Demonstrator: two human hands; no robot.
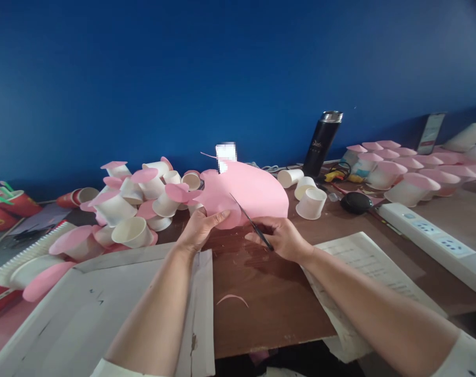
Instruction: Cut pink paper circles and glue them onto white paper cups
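Observation:
A large sheet of pink paper [257, 188] with curved cut edges stands tilted above the table. My left hand [198, 230] pinches its lower left part, thumb on the front face. In my right hand [280, 238] is a pair of dark scissors [257, 228], a blade lying across the front of the sheet and pointing up and left. The scissor handles are mostly hidden by my fingers. On the table below lies a thin curved pink paper strip [232, 297].
White paper cups with pink paper discs [114, 207] crowd the left, and more stand at the right. Plain white cups [311, 203], a black thermos [323, 141], a black rounded object [356, 203] and a power strip [434, 246] are to the right. Printed sheets [367, 272] lie under my right forearm.

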